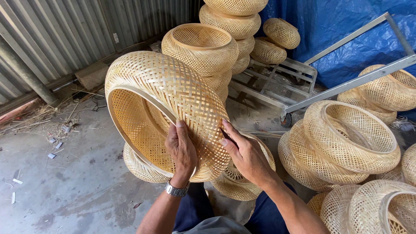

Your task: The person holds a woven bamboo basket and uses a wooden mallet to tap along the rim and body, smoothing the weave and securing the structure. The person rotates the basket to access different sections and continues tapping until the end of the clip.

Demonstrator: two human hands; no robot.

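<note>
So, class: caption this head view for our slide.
Both hands, left and right, grip a woven bamboo basket among stacked baskets.

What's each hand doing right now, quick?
Left hand: closed on the rim of the woven bamboo basket.
Right hand: pressed against the basket's side; grip cannot be told.

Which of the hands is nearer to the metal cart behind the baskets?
Right. The right hand sits on the held basket's cart-side edge; the left hand grips its rim farther from the metal cart.

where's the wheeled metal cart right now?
In the head view the metal cart sits upper right of centre, on the floor before the blue tarp, between the tall basket stack and the right-hand basket pile.
</note>
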